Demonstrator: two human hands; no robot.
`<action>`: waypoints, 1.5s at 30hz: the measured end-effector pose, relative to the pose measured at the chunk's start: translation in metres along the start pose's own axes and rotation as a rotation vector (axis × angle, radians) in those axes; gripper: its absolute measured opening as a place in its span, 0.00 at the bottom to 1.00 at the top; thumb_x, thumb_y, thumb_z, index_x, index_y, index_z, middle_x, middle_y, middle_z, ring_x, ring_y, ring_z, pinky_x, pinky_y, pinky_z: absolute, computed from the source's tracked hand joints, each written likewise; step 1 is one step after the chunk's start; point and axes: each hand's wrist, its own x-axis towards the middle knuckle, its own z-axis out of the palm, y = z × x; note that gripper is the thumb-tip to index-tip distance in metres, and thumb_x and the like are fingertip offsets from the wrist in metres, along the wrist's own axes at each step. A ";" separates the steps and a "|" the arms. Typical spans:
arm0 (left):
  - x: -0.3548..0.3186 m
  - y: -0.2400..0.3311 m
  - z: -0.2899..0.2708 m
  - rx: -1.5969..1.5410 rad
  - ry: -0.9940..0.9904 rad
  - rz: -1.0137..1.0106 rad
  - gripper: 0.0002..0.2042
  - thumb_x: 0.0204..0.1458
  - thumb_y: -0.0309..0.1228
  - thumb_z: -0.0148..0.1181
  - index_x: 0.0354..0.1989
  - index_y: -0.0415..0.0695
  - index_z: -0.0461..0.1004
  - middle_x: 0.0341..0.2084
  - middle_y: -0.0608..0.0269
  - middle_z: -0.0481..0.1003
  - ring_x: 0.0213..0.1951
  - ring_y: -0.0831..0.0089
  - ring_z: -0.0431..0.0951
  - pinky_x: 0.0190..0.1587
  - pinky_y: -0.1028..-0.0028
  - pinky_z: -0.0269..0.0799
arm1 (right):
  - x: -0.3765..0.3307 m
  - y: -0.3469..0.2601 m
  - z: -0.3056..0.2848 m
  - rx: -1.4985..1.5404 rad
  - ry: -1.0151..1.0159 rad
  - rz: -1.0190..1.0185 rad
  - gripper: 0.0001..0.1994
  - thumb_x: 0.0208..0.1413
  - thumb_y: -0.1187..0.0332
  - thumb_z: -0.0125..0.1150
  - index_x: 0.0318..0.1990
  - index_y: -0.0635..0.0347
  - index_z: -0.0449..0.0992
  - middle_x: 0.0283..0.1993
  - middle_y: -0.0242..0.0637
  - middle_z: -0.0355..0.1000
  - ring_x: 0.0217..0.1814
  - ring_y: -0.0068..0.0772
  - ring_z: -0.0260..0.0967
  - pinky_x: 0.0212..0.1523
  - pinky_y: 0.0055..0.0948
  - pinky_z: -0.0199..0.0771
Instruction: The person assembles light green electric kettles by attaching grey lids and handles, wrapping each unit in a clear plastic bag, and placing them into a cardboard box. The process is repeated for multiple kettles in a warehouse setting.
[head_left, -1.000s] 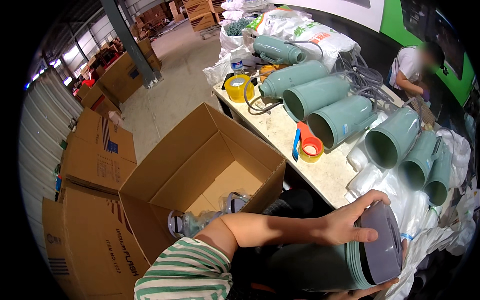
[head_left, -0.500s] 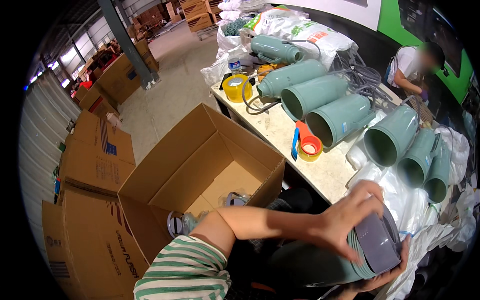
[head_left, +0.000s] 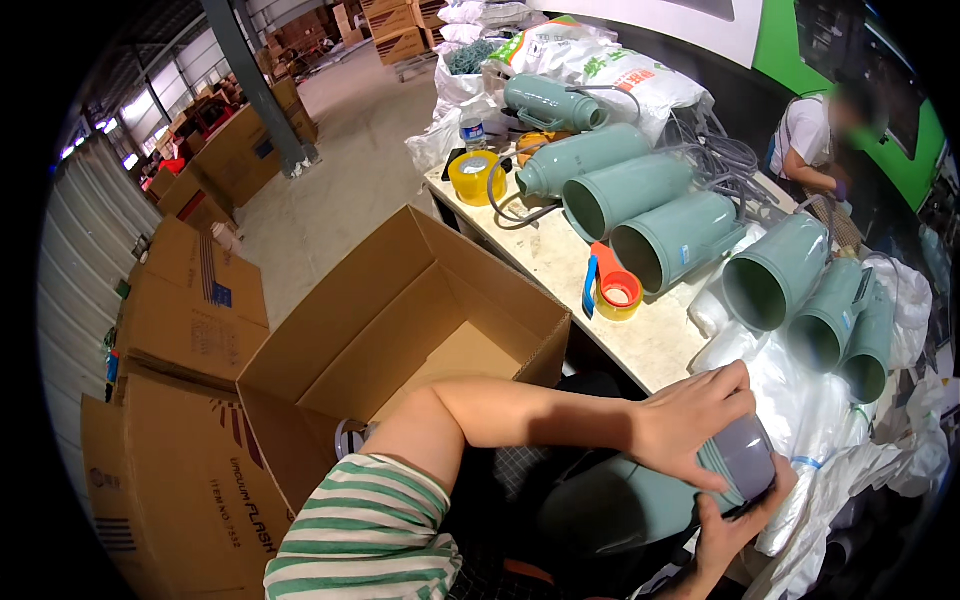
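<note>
There is one view only, from a camera on the person's head. It looks down and forward, very near the hands at the lower right. The open box (head_left: 400,340) is left, the table (head_left: 560,260) runs far right. The fisheye bends edges.

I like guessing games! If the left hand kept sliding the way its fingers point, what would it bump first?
Probably the crumpled clear plastic bags just past the grey-ended green flask that the left hand grips; depth is hard to judge.
</note>
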 end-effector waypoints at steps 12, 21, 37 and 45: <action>0.024 -0.015 0.060 0.112 0.241 -0.281 0.15 0.57 0.39 0.61 0.32 0.38 0.69 0.36 0.52 0.65 0.40 0.51 0.71 0.42 0.57 0.68 | 0.007 0.020 0.018 -0.043 0.056 0.067 0.32 0.52 0.54 0.74 0.56 0.69 0.69 0.53 0.41 0.67 0.59 0.39 0.62 0.67 0.37 0.54; 0.034 -0.007 0.076 -0.103 0.309 0.003 0.12 0.57 0.29 0.58 0.23 0.38 0.69 0.27 0.56 0.66 0.37 0.56 0.70 0.42 0.60 0.66 | -0.004 -0.004 -0.004 -0.131 0.105 0.073 0.30 0.53 0.55 0.71 0.55 0.65 0.68 0.54 0.42 0.64 0.60 0.42 0.61 0.66 0.41 0.56; 0.047 0.065 0.072 -0.635 -0.351 0.326 0.08 0.55 0.24 0.64 0.44 0.43 0.80 0.37 0.60 0.76 0.39 0.67 0.78 0.38 0.68 0.74 | -0.067 0.117 -0.106 1.561 0.190 -0.315 0.18 0.60 0.54 0.65 0.22 0.48 0.71 0.24 0.25 0.75 0.42 0.24 0.70 0.78 0.47 0.37; 0.055 0.066 0.161 -0.750 0.400 0.783 0.10 0.54 0.35 0.69 0.31 0.41 0.77 0.30 0.63 0.78 0.25 0.69 0.74 0.25 0.70 0.68 | -0.079 0.143 -0.117 1.533 0.117 -0.307 0.18 0.60 0.51 0.66 0.23 0.49 0.72 0.23 0.24 0.74 0.44 0.22 0.70 0.76 0.43 0.37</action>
